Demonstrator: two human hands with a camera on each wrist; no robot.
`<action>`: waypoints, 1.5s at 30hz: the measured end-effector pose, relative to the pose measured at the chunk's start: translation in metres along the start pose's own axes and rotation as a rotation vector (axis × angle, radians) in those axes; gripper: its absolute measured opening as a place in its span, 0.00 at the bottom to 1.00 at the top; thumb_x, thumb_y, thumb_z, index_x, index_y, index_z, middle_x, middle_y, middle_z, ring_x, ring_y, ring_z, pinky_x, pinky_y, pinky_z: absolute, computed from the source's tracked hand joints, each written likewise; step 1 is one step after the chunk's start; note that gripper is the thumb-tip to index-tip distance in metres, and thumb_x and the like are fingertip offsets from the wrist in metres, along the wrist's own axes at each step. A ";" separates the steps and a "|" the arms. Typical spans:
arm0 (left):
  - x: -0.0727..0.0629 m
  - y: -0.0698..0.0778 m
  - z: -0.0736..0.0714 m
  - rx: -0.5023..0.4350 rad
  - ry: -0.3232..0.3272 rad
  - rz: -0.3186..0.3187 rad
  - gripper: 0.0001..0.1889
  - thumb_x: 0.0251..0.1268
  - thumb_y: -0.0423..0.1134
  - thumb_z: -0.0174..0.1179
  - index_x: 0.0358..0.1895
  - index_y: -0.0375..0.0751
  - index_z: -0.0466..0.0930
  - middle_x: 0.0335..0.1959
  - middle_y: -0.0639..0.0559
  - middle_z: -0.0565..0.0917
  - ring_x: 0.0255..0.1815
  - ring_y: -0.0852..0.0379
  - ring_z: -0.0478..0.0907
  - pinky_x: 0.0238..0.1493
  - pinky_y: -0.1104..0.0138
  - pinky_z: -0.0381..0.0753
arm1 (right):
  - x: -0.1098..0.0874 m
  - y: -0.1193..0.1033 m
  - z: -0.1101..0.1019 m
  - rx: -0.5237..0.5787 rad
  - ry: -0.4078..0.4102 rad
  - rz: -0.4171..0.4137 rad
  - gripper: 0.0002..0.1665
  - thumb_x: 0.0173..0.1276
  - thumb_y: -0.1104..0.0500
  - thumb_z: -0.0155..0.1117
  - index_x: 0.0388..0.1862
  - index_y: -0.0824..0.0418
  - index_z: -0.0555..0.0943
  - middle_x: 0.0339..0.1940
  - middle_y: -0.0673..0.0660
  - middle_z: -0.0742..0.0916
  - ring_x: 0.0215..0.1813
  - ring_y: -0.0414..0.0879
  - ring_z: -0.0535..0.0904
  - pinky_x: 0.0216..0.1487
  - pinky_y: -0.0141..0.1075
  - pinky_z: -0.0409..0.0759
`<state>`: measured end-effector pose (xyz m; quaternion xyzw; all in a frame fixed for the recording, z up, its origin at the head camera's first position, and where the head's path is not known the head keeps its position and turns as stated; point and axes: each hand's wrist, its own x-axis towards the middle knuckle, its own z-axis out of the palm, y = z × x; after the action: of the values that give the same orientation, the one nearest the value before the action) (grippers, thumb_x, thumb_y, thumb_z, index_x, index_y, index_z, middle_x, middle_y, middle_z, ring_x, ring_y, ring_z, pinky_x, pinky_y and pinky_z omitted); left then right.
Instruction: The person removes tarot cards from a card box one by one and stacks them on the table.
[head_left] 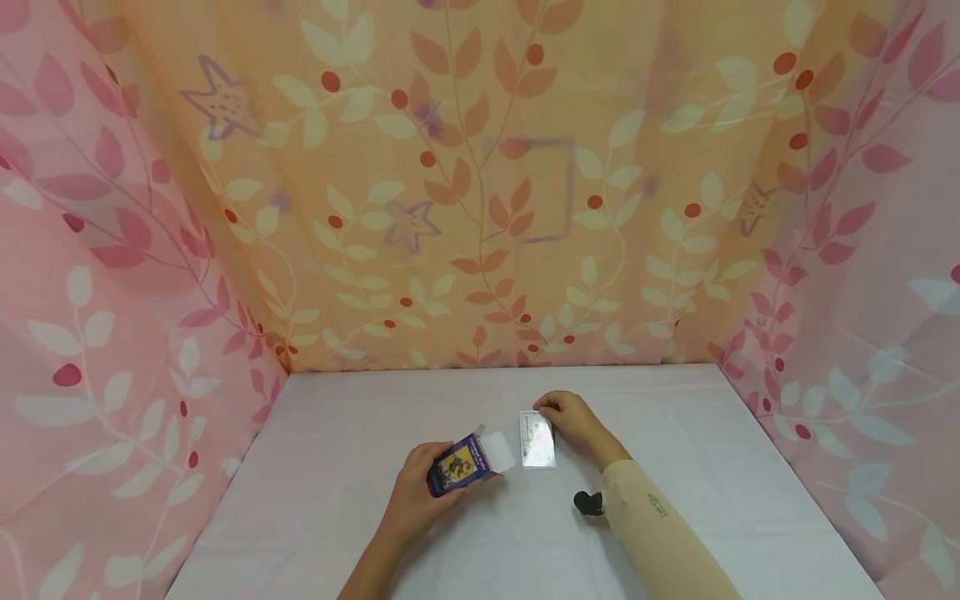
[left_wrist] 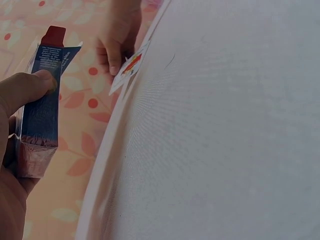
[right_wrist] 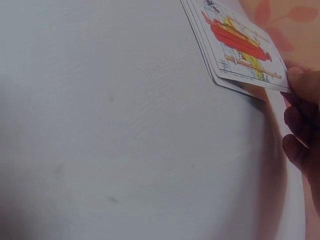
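In the head view my left hand (head_left: 412,493) grips a small dark blue card box (head_left: 461,467) with a yellow picture on its front. Its white end flap stands open toward the right. The left wrist view has the thumb pressed along the box's blue side (left_wrist: 42,107), with a red tab at the top. My right hand (head_left: 576,418) pinches the far edge of a picture card (head_left: 537,446), which looks shiny from above. Red and yellow artwork covers that card (right_wrist: 242,47) in the right wrist view, and more card edges show beneath it, close over the white cloth.
A white cloth (head_left: 315,483) covers the table. Patterned curtains stand behind it (head_left: 480,275) and along both sides. A black rounded piece (head_left: 588,503) sticks out from the beige right sleeve (head_left: 660,525).
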<state>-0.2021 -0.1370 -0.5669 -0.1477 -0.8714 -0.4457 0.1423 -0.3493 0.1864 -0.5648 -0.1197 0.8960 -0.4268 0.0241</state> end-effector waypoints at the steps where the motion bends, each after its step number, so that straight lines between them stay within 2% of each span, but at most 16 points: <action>1: 0.000 0.000 0.000 0.002 0.001 0.003 0.40 0.47 0.46 0.83 0.67 0.58 0.75 0.62 0.64 0.76 0.61 0.62 0.73 0.63 0.55 0.79 | 0.000 0.001 0.000 -0.007 0.002 0.000 0.08 0.75 0.63 0.62 0.44 0.56 0.87 0.45 0.50 0.89 0.52 0.46 0.81 0.63 0.49 0.78; 7: 0.000 0.003 -0.001 -0.013 -0.005 -0.028 0.40 0.47 0.46 0.83 0.66 0.63 0.75 0.62 0.67 0.76 0.61 0.63 0.73 0.64 0.54 0.79 | 0.002 0.008 0.003 -0.024 0.003 0.027 0.08 0.76 0.62 0.62 0.44 0.54 0.87 0.45 0.50 0.88 0.54 0.47 0.81 0.66 0.52 0.77; 14: 0.000 0.006 -0.002 -0.021 -0.006 -0.011 0.41 0.47 0.46 0.83 0.68 0.50 0.76 0.63 0.63 0.76 0.62 0.61 0.73 0.64 0.51 0.78 | 0.003 0.010 0.007 -0.023 -0.005 0.030 0.07 0.76 0.61 0.63 0.44 0.53 0.87 0.45 0.49 0.88 0.53 0.46 0.80 0.66 0.52 0.77; 28: 0.001 0.004 -0.002 -0.006 -0.006 0.006 0.40 0.47 0.46 0.83 0.67 0.50 0.76 0.63 0.61 0.77 0.62 0.59 0.74 0.63 0.52 0.79 | 0.005 0.011 0.010 -0.052 0.003 0.009 0.05 0.73 0.61 0.67 0.44 0.53 0.88 0.44 0.48 0.87 0.52 0.47 0.80 0.65 0.51 0.78; 34: 0.000 0.005 -0.002 -0.015 -0.014 -0.020 0.40 0.48 0.46 0.83 0.68 0.51 0.76 0.63 0.62 0.76 0.63 0.59 0.73 0.65 0.51 0.78 | 0.005 0.009 0.009 -0.065 0.012 -0.005 0.05 0.72 0.59 0.68 0.44 0.52 0.87 0.43 0.48 0.87 0.48 0.45 0.79 0.62 0.48 0.79; 41: 0.000 0.004 -0.002 -0.006 -0.010 -0.019 0.39 0.48 0.46 0.83 0.67 0.55 0.76 0.62 0.62 0.77 0.62 0.60 0.73 0.64 0.51 0.78 | 0.001 0.003 0.007 -0.098 0.052 -0.052 0.05 0.70 0.61 0.69 0.43 0.55 0.88 0.38 0.48 0.86 0.43 0.44 0.78 0.53 0.43 0.79; 45: 0.000 0.003 -0.001 -0.004 -0.018 -0.043 0.40 0.48 0.47 0.83 0.67 0.55 0.75 0.62 0.63 0.76 0.62 0.59 0.73 0.65 0.50 0.78 | -0.004 -0.005 0.005 -0.094 0.076 -0.044 0.07 0.70 0.61 0.69 0.45 0.57 0.88 0.38 0.49 0.85 0.43 0.45 0.77 0.50 0.43 0.78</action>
<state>-0.2008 -0.1367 -0.5642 -0.1331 -0.8747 -0.4490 0.1246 -0.3435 0.1805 -0.5646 -0.1240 0.9126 -0.3889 -0.0251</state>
